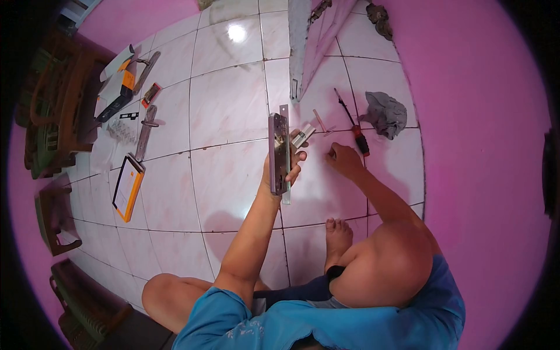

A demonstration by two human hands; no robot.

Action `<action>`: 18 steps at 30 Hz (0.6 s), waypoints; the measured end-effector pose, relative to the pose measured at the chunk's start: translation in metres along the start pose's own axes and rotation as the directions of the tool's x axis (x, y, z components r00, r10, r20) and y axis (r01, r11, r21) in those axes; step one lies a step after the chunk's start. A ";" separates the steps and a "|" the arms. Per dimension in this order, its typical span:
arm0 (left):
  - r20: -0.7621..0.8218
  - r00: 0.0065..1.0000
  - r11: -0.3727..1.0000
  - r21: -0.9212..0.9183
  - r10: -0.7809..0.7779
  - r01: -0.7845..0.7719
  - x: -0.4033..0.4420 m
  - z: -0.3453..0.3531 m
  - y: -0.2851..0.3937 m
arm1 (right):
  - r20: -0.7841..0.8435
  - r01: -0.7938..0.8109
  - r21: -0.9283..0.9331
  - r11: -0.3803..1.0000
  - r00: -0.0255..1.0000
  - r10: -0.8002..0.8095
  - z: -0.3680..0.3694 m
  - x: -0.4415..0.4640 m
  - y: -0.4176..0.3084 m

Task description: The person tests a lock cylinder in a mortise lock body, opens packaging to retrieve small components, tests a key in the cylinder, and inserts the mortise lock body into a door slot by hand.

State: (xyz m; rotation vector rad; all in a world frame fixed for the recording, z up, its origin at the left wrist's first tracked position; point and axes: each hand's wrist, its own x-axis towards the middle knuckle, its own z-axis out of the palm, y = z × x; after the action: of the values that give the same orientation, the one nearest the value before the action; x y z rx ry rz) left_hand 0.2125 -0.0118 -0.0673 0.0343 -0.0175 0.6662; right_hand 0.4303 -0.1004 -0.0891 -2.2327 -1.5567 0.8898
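Observation:
My left hand (296, 169) grips a mortise lock (279, 154), a flat metal case with a long faceplate, held upright above the floor. A silver lock cylinder (303, 136) juts out beside the case, at the fingertips of the same hand. To the right, my right hand (345, 160) is low over the tiles with its fingers curled together; whatever they may hold is hidden. Just beyond it lies a screwdriver (360, 142) with a red and black handle. Thin small pieces (320, 121) rest on the floor between the cylinder and the screwdriver.
Ahead stands the edge of a door (296, 70). A crumpled grey cloth (385, 115) lies near the pink wall (466, 146). On the left are door handles (146, 131), an orange-black box (116, 93), a flat box (128, 186) and wooden chairs (64, 105).

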 end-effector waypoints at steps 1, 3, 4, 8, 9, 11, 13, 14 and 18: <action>0.002 1.000 1.000 0.021 0.011 -0.011 0.000 0.002 0.001 | 0.009 -0.016 -0.086 0.996 1.000 0.017 -0.002 -0.003 -0.002; -0.020 1.000 0.994 0.108 0.016 -0.014 -0.001 0.010 0.005 | 0.016 -0.030 -0.177 0.984 0.999 0.034 -0.001 -0.001 0.002; -0.043 0.999 0.981 0.194 0.024 -0.015 -0.001 0.015 0.006 | -0.052 -0.117 -0.022 0.993 0.992 0.115 0.006 0.007 0.012; -0.105 0.993 0.909 0.418 0.046 0.002 0.001 0.042 0.006 | 0.381 -0.470 0.694 0.545 0.883 0.275 -0.051 0.012 -0.012; -0.165 0.983 0.855 0.519 0.078 0.019 0.002 0.055 0.003 | 0.380 -0.470 0.690 0.550 0.882 0.278 -0.068 0.005 -0.024; -0.217 0.969 0.793 0.607 0.119 0.039 0.005 0.071 0.001 | 0.255 -0.243 0.811 0.533 0.966 0.054 -0.096 -0.010 -0.050; -0.236 0.964 0.758 0.649 0.122 0.063 0.005 0.077 0.000 | 0.084 -0.040 0.798 0.602 0.995 -0.044 -0.121 -0.025 -0.078; -0.233 0.964 0.763 0.644 0.127 0.055 0.005 0.077 -0.001 | -0.037 0.083 0.729 0.679 0.996 -0.082 -0.129 -0.031 -0.091; -0.236 0.967 0.772 0.631 0.093 0.080 0.006 0.079 -0.003 | -0.353 0.359 0.565 0.742 0.919 -0.176 -0.130 -0.045 -0.126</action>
State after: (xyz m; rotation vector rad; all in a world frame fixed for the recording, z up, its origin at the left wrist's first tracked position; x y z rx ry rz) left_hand 0.2188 -0.0131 0.0113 0.6113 0.4655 0.6538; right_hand 0.4071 -0.0781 0.0949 -1.5277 -1.1807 0.8045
